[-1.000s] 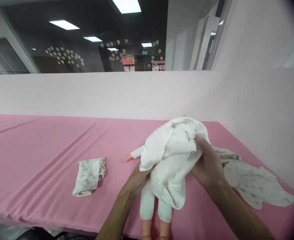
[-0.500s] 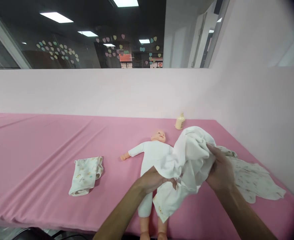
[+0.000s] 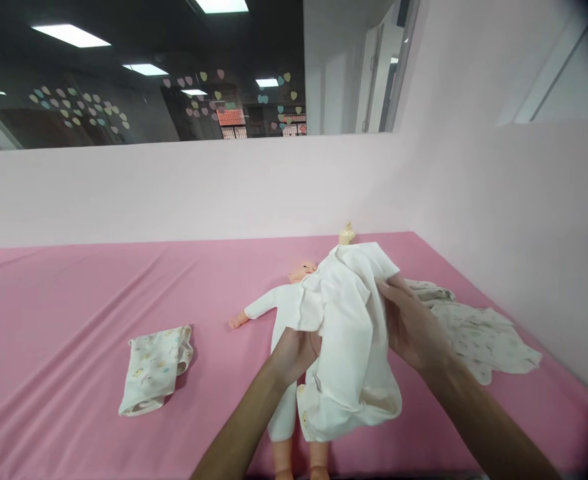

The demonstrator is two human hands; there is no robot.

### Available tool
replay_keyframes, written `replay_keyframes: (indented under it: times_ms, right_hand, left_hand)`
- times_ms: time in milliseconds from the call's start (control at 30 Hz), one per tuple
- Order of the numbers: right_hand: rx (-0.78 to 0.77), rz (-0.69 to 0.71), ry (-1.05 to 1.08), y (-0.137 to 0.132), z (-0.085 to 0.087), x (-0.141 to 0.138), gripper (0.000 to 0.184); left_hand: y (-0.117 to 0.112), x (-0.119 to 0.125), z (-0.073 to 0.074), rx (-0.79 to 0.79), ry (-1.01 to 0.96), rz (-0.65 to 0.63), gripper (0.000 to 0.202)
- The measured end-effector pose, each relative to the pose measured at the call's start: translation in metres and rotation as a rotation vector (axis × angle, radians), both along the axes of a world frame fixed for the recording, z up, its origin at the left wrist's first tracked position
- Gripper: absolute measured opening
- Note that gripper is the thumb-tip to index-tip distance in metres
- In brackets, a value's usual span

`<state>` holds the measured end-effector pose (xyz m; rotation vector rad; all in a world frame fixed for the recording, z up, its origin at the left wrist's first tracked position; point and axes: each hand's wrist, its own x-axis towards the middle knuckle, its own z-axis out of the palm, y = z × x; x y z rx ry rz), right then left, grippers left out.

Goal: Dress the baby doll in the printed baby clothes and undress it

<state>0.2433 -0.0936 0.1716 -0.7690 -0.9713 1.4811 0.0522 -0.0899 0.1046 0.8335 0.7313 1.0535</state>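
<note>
A white piece of baby clothing (image 3: 351, 333) hangs between my hands, its lower edge showing a small print. My left hand (image 3: 297, 353) is closed on its left side, the fingertips partly hidden by cloth. On the upper right side my right hand (image 3: 414, 323) grips the cloth, thumb in front. Behind and below it a baby doll (image 3: 261, 303) in a white suit lies on its back. The cloth covers much of the doll's body and part of its head; one arm and the feet show.
A folded printed baby garment (image 3: 154, 373) lies left on the pink sheet (image 3: 74, 300). To the right, another patterned garment (image 3: 489, 337) is spread near the wall (image 3: 499, 200). A cream pump bottle (image 3: 347, 233) stands at the back, mostly hidden by the held cloth.
The bunched clothing has opened out and now hangs longer and flatter between my hands. It covers more of the bottle and the doll's head. The view has turned slightly right.
</note>
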Motion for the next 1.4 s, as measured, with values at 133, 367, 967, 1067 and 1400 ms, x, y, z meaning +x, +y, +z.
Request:
replay_keyframes:
  times_ms: [133, 367, 967, 1067, 1400]
  right_hand:
    - [-0.025, -0.04, -0.08, 0.0, 0.001, 0.011, 0.019]
    - [0.161, 0.008, -0.545, 0.0, 0.002, 0.03, 0.031]
    - [0.858, 0.284, -1.037, 0.009, 0.092, -0.01, 0.027]
    - [0.81, 0.359, -1.025, 0.009, 0.097, -0.021, 0.028]
    - [0.476, 0.67, -1.239, 0.031, 0.063, 0.024, 0.037]
  left_hand:
    - [0.006, -0.009, 0.007, -0.055, -0.053, 0.075, 0.045]
    - [0.015, -0.03, 0.043, 0.133, -0.237, 0.318, 0.036]
    - [-0.003, -0.046, 0.092, 0.887, 0.514, 0.583, 0.04]
    - [-0.007, -0.041, 0.108, 0.831, 0.648, 0.023, 0.036]
    - [-0.018, -0.11, 0.112, 0.868, 0.49, -0.042, 0.019]
